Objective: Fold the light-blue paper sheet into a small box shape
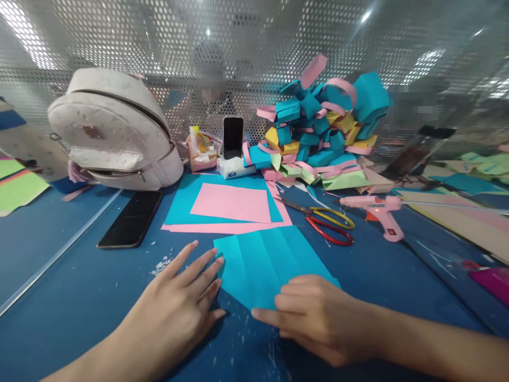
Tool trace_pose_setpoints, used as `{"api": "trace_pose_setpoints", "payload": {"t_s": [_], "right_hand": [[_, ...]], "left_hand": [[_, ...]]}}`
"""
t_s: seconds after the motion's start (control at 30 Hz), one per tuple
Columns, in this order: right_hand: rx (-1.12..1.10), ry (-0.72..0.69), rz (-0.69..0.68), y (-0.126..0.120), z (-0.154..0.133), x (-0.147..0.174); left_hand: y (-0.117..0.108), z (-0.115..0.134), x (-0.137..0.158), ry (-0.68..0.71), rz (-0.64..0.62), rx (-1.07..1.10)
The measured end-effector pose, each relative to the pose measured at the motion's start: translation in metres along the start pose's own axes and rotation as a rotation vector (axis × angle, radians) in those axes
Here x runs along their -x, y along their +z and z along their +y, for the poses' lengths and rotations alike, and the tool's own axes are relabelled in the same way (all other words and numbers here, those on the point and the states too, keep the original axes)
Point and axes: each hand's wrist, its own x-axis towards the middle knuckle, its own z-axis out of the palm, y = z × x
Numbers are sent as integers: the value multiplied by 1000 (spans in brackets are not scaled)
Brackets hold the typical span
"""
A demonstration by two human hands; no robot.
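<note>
On the desk (79,297), scissors (308,211), a paper stack (233,204) and a glue gun (379,208) lie beyond the creased blue sheet (264,257). The left hand (181,301) spreads its empty grip at the sheet's edge; the right hand (320,315) curls, whether pinching I cannot tell.

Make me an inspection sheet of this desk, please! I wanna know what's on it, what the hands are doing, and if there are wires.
Surface: blue tabletop, with white flecks scattered on it.
Job's things: creased blue sheet; layered pink and blue paper beyond it.
Clutter: scissors, black phone, heap of paper pieces.
Grips: left hand open, fingertips at the creased blue sheet's left edge; right hand curled at its near edge, whether it pinches the paper can't be told.
Cables: dark cord by the pink glue gun, which shows a small orange light.
Surroundings: perforated panel behind; pale backpack at left.
</note>
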Motion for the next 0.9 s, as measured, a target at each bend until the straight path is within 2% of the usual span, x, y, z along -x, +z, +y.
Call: {"api": "trace_pose_setpoints", "payload": {"t_s": [0.13, 0.2, 0.27, 0.33, 0.43, 0.57, 0.73, 0.9], "right_hand": [[29, 11, -31, -2, -6, -1], [54, 26, -45, -4, -9, -1], [83, 51, -59, -5, -12, 1], [114, 87, -76, -6, -14, 5], [162, 156, -82, -8, -16, 15], [230, 228, -53, -14, -12, 36], [334, 266, 40, -27, -9, 60], [325, 166, 58, -26, -24, 50]], "left_hand": [[-5, 10, -2, 35, 10, -14], [-7, 17, -2, 137, -13, -17], [-9, 22, -3, 250, -87, 4], [-11, 24, -4, 300, -188, 45], [-16, 22, -7, 274, -308, 108], [-24, 17, -11, 264, -388, 198], [-31, 14, -15, 285, -371, 256], [-36, 15, -19, 310, -387, 271]]}}
